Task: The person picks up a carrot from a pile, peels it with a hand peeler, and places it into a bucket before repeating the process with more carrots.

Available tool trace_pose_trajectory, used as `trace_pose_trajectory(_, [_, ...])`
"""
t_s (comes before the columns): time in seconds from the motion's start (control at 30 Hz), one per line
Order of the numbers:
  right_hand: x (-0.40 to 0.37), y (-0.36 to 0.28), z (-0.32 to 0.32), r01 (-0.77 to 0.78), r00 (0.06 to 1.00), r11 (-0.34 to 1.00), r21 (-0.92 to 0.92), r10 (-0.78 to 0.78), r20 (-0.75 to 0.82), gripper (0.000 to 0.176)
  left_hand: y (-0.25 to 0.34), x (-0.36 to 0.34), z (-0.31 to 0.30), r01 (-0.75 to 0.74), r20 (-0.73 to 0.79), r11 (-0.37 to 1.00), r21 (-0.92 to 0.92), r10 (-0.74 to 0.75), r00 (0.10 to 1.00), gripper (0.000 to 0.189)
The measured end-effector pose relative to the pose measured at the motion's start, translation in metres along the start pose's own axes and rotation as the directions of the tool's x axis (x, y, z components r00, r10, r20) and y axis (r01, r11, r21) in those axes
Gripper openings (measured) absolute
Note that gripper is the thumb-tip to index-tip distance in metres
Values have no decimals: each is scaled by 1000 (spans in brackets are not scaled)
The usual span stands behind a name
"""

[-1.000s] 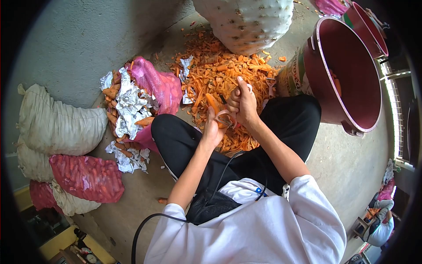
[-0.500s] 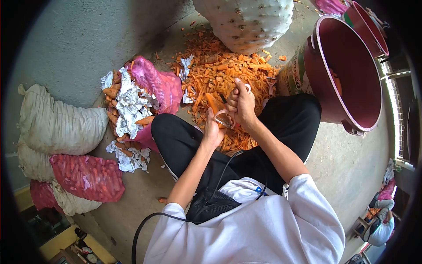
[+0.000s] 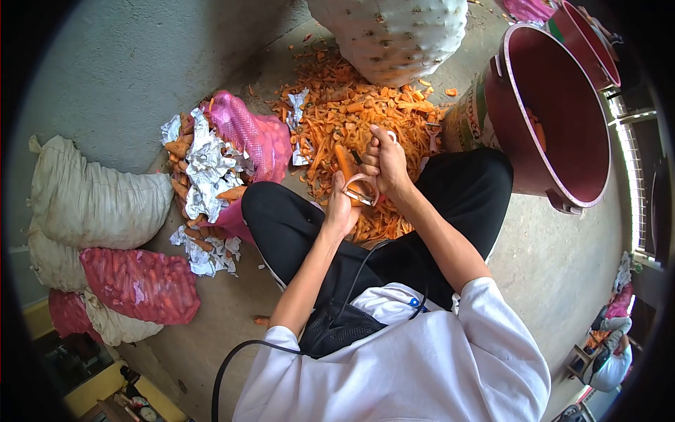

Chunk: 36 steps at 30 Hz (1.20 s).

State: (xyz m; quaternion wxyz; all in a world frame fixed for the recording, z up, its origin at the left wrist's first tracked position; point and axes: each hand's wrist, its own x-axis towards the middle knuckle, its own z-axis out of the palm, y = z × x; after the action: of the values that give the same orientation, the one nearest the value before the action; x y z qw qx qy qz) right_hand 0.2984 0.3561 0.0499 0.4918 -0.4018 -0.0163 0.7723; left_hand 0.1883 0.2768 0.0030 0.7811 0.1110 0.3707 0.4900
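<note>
My left hand [image 3: 340, 212] is closed around the lower end of a carrot [image 3: 344, 162], whose bright orange upper part points away from me. In my right hand [image 3: 384, 165] is a peeler with a pale frame [image 3: 361, 184], gripped in a fist. The peeler's blade lies against or just over the carrot near my left fingers; contact cannot be made out exactly. Beneath both hands spreads a heap of orange peelings and carrot pieces [image 3: 380, 112]. Another peeler [image 3: 432, 130] rests on the heap's right side.
To the right stands a deep maroon tub [image 3: 555, 141] with some carrots inside. A pink mesh sack [image 3: 256, 137] and crumpled paper [image 3: 205, 169] lie left, among unpeeled carrots. Full sacks [image 3: 105, 197] sit farther left, and a large white sack [image 3: 401, 35] ahead. Another person [image 3: 612, 366] is at far right.
The peeler has shifted slightly and its frame has turned over the carrot. The carrot's tip has moved a little to the right. Both arms stay nearly in place.
</note>
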Motion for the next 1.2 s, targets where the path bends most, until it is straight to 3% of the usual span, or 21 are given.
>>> trace_pose_trajectory(0.1, [11,-16,-1,33,998,999,-10,-32,45,30,-12,-4,-13,-7,39,998,70,5,999,44])
trace_pose_trajectory(0.13, [12,-15,-3,17,997,999,-44,-13,72,30,-7,-13,9,-33,14,997,70,32,999,41])
trace_pose_trajectory(0.4, [15,-16,1,-29,994,998,-62,35,108,32,0,-14,-3,76,43,983,165,-84,996,40])
trace_pose_trajectory(0.5, [54,-27,4,211,976,976,-47,-208,59,33,0,-19,-6,116,88,979,167,-132,987,42])
trace_pose_trajectory(0.6, [94,-49,3,254,964,967,29,-256,66,33,3,-22,5,116,113,987,115,-129,985,47])
trace_pose_trajectory(0.73, [78,-60,24,468,883,859,-207,-448,136,35,5,-17,1,36,13,991,126,-38,999,44])
trace_pose_trajectory(0.87, [37,-54,38,407,910,900,-153,-386,150,41,6,-9,-4,32,-39,999,-17,-32,999,39])
trace_pose_trajectory(0.97, [2,-49,24,236,938,961,-147,-185,294,41,1,-5,-9,41,18,992,-120,-39,999,39])
trace_pose_trajectory(1.1, [-34,-23,18,40,963,998,-57,-24,269,42,-2,-3,-10,6,6,995,-99,-6,1000,43])
trace_pose_trajectory(1.2, [-36,-7,11,-9,987,1000,-25,13,163,41,-4,-5,-18,101,78,980,-174,-88,993,49])
